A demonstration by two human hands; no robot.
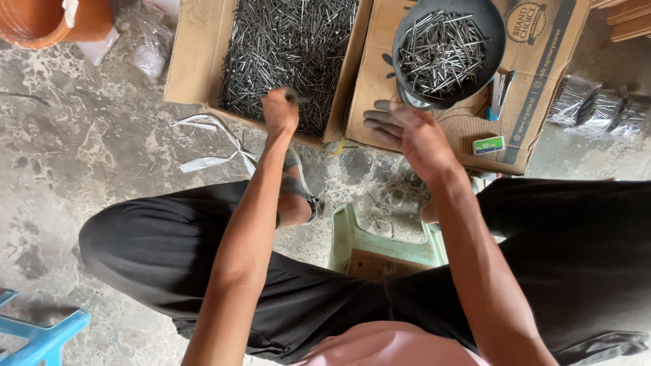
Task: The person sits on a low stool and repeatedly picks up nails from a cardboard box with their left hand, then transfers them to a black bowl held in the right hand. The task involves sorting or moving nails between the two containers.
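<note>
- Steel nails (291, 54) fill the open cardboard box (186, 61), my landmark for this head view; the left hand (279, 112) is over the box's near edge, closed in a fist on a few nails, the tip of one poking out beside the knuckles.
- Right of the box, a dark round pan (491, 30) of nails sits on a flattened carton (542, 88); the right hand (407, 132) hovers just below the pan with fingers spread flat, holding nothing.
- Risk, as I judge it: loose points could prick the closed fist, or nails could slip out between box and pan and scatter underfoot, where a sandalled foot (295, 196) rests just below the box.
- The pan, sitting on something hidden, might tip if the open hand knocks its rim.
- A small green packet (488, 144) lies on the carton, below the pan.
- Surface: mottled grey concrete floor (95, 156), stained, with white strips (210, 142) left of the box's near corner.
- Room: bagged nails (597, 108) far right of the box, an orange tub (54, 20) to its upper left, a green stool (380, 244) below it, a blue stool (34, 332) far down-left.
</note>
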